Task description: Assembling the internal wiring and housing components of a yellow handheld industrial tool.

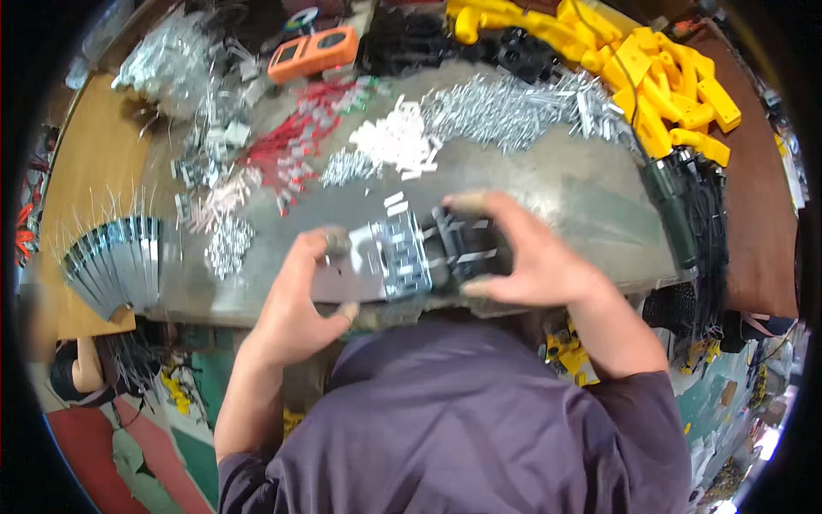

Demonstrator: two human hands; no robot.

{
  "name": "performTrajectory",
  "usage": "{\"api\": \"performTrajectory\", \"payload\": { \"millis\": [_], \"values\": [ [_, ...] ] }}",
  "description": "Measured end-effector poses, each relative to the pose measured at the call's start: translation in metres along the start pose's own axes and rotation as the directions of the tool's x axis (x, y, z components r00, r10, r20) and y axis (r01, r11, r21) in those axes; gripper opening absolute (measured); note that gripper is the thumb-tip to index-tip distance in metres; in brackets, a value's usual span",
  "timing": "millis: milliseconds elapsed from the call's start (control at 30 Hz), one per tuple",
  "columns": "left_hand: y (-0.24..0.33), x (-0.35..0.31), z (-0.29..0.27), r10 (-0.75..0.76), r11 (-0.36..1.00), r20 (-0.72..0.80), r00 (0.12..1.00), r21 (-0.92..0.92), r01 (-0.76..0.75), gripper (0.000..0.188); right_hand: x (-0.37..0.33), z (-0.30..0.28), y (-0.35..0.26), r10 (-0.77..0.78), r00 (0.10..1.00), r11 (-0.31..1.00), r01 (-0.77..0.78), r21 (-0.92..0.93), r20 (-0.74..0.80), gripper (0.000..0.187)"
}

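In front of my body, at the table's near edge, my left hand (pixel 300 287) has its thumb and fingers at opposite edges of a flat grey metal plate (pixel 351 267). Joined to or against the plate's right end is a shiny slotted metal block (pixel 405 257). My right hand (pixel 539 261) grips a black slotted part (pixel 452 244) between thumb and fingers, close to the block's right side. Motion blur hides whether block and part touch. Small white pieces (pixel 395 203) lie just beyond the block.
Piles of silver metal pins (pixel 505 111), white pieces (pixel 394 137) and red-wired parts (pixel 295 141) cover the table's far side. An orange meter (pixel 313 54) stands behind. Yellow plastic housings (pixel 659 81) heap at right, near a dark green tool (pixel 670 210). Grey strips (pixel 116 261) fan out left.
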State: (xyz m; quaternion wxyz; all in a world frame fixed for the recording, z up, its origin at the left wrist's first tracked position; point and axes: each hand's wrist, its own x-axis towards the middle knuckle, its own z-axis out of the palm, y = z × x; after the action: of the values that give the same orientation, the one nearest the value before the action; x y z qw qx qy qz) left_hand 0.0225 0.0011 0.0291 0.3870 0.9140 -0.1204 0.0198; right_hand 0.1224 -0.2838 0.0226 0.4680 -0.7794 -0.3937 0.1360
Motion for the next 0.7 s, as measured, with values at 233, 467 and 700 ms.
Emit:
{"api": "performTrajectory", "payload": {
  "millis": [233,467,700],
  "values": [
    [0.02,0.027,0.025,0.163,0.984,0.071,0.984,0.06,-0.167,0.084,-0.002,0.017,0.009,-0.118,0.993,0.987,0.12,-0.103,0.026,0.057],
    [0.015,0.044,0.058,0.135,0.978,0.034,0.99,0.154,-0.138,0.086,0.061,-0.051,0.03,-0.068,0.997,0.967,0.057,-0.249,-0.038,0.025],
    [0.018,0.05,0.053,0.095,0.987,0.112,0.989,0.122,-0.109,0.085,0.217,-0.12,0.088,0.243,0.916,0.563,-0.401,-0.722,-0.32,0.048]
  ]
}}
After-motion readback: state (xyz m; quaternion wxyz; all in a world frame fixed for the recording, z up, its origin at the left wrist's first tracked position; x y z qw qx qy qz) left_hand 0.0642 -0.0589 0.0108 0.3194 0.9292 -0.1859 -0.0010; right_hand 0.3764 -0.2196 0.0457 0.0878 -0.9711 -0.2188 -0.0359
